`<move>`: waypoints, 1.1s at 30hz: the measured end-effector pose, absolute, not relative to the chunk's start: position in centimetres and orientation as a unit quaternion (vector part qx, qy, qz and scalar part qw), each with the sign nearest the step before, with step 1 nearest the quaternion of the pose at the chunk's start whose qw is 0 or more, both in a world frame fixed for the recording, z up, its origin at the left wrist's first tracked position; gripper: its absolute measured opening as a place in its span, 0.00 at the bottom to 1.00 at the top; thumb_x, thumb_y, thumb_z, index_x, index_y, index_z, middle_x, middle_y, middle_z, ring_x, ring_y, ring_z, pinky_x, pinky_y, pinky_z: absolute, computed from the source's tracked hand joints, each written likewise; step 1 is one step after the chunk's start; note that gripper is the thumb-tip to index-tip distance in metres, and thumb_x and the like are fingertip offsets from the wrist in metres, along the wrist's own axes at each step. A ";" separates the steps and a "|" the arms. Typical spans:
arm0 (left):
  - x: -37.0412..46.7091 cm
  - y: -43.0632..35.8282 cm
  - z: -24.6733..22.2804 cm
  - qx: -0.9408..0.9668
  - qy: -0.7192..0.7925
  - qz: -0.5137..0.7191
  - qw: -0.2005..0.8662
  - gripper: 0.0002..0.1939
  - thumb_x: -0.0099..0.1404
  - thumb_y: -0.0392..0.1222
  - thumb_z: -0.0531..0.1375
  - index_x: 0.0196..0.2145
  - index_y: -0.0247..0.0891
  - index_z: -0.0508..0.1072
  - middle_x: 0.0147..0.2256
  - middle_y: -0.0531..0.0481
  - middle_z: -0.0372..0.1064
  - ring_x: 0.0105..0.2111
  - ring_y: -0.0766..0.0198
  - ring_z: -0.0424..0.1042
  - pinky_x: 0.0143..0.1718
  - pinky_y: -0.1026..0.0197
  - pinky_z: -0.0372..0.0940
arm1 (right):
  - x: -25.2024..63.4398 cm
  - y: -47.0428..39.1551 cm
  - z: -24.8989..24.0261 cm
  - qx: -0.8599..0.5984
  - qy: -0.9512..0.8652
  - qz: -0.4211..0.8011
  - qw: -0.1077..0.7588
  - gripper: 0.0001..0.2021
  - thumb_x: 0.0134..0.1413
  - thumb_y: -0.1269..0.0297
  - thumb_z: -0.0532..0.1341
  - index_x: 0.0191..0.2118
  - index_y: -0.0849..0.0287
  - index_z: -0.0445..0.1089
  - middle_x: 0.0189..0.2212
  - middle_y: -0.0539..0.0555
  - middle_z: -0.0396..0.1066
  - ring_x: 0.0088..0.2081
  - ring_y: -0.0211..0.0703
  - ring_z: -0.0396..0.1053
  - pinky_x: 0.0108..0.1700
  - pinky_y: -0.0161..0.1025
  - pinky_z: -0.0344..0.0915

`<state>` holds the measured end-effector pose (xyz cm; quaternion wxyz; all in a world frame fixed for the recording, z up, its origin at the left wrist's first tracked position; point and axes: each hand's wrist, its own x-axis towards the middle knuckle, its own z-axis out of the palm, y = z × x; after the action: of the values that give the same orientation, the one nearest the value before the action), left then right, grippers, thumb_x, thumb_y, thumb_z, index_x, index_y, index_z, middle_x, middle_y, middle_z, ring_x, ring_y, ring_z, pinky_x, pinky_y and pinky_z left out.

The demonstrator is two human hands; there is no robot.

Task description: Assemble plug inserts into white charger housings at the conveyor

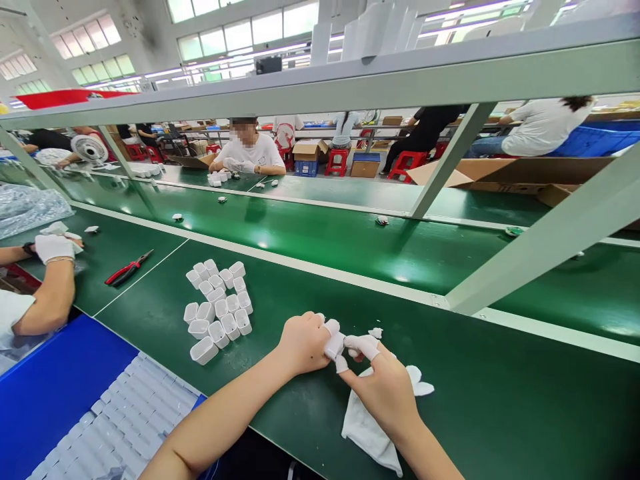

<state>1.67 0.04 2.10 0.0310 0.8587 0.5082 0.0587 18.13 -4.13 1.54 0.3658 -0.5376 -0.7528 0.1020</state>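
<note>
My left hand (pixel 306 341), with white finger covers, is closed around a small white plastic housing (pixel 335 345) above the green bench. At the housing's right end, the covered fingertips of my right hand (pixel 383 373) are pinched together; whatever lies between them is too small to make out. A white cloth glove (pixel 367 427) lies flat on the bench, partly under my right hand. Just beyond my fingers is a small white scrap (pixel 376 332). Left of my hands stands a cluster of open white plastic cups (pixel 220 307).
Red-handled pliers (pixel 129 269) lie left of the cups. A blue bin (pixel 45 380) holds rows of white parts at lower left. A co-worker's gloved hand (pixel 54 247) is at far left. Slanted frame posts (pixel 545 230) rise beyond the bench, beside a green conveyor (pixel 310 230) carrying small parts.
</note>
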 end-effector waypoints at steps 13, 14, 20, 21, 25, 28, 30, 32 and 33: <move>2.2 -0.1 1.7 0.814 0.570 0.090 0.064 0.10 0.60 0.44 0.54 0.37 0.38 0.68 0.35 0.45 0.70 0.38 0.54 0.72 0.31 0.59 0.65 | 18.0 -3.8 1.0 -0.517 -0.724 0.164 0.425 0.10 0.59 0.57 0.57 0.32 0.55 0.72 0.26 0.51 0.69 0.27 0.43 0.67 0.31 0.38 0.65; 2.2 -0.1 1.6 0.814 0.570 0.090 0.064 0.10 0.61 0.44 0.54 0.37 0.38 0.68 0.35 0.45 0.71 0.38 0.54 0.72 0.31 0.59 0.65 | 17.8 -3.8 0.8 -0.525 -0.723 0.173 0.414 0.11 0.59 0.57 0.57 0.32 0.54 0.73 0.26 0.51 0.69 0.27 0.43 0.67 0.30 0.38 0.65; 2.4 -0.1 0.9 0.801 0.588 0.090 0.073 0.10 0.62 0.44 0.52 0.38 0.37 0.68 0.34 0.44 0.71 0.36 0.53 0.73 0.32 0.57 0.66 | 17.6 -3.5 -0.8 -0.556 -0.718 0.167 0.385 0.12 0.59 0.56 0.54 0.35 0.55 0.73 0.27 0.52 0.70 0.27 0.44 0.68 0.31 0.39 0.65; 2.4 -0.1 0.9 0.802 0.587 0.088 0.074 0.11 0.61 0.44 0.53 0.38 0.37 0.68 0.34 0.44 0.71 0.36 0.53 0.73 0.32 0.57 0.66 | 17.7 -3.4 -1.0 -0.553 -0.725 0.164 0.376 0.12 0.59 0.57 0.54 0.35 0.55 0.73 0.26 0.51 0.69 0.27 0.44 0.68 0.30 0.39 0.64; 2.4 0.0 1.0 0.818 0.565 0.080 0.076 0.10 0.59 0.43 0.55 0.38 0.38 0.68 0.34 0.45 0.71 0.36 0.53 0.73 0.32 0.58 0.67 | 18.1 -2.9 -0.6 -0.543 -0.753 0.178 0.327 0.08 0.53 0.64 0.54 0.28 0.55 0.68 0.22 0.49 0.65 0.25 0.41 0.64 0.29 0.38 0.61; 2.2 0.2 1.3 0.818 0.564 0.078 0.080 0.11 0.59 0.44 0.55 0.39 0.38 0.68 0.35 0.46 0.71 0.38 0.54 0.73 0.33 0.58 0.67 | 18.2 -2.8 0.0 -0.543 -0.744 0.196 0.337 0.06 0.51 0.64 0.56 0.28 0.55 0.68 0.23 0.48 0.65 0.25 0.41 0.64 0.29 0.38 0.61; 2.1 0.3 1.4 0.813 0.571 0.074 0.083 0.11 0.60 0.44 0.55 0.39 0.38 0.68 0.36 0.45 0.71 0.39 0.53 0.72 0.34 0.57 0.67 | 18.2 -2.7 0.1 -0.550 -0.721 0.205 0.369 0.08 0.53 0.60 0.57 0.33 0.55 0.71 0.24 0.49 0.66 0.27 0.42 0.65 0.31 0.39 0.64; 2.1 0.3 1.4 0.810 0.576 0.071 0.086 0.11 0.60 0.44 0.55 0.39 0.37 0.67 0.36 0.45 0.71 0.39 0.53 0.72 0.35 0.57 0.67 | 18.1 -2.7 0.0 -0.559 -0.691 0.225 0.400 0.12 0.53 0.57 0.59 0.40 0.56 0.73 0.24 0.49 0.66 0.28 0.43 0.67 0.34 0.41 0.67; 2.1 0.3 1.4 0.810 0.576 0.069 0.087 0.11 0.60 0.44 0.55 0.39 0.37 0.67 0.36 0.45 0.71 0.38 0.54 0.73 0.35 0.57 0.67 | 18.1 -2.6 -0.2 -0.561 -0.678 0.240 0.410 0.14 0.52 0.57 0.59 0.42 0.56 0.73 0.24 0.49 0.66 0.28 0.43 0.67 0.34 0.41 0.68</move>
<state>2.10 0.32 1.35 0.0871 0.8097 0.5761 0.0694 18.09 -2.64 -0.21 0.4097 -0.5608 -0.6782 0.2403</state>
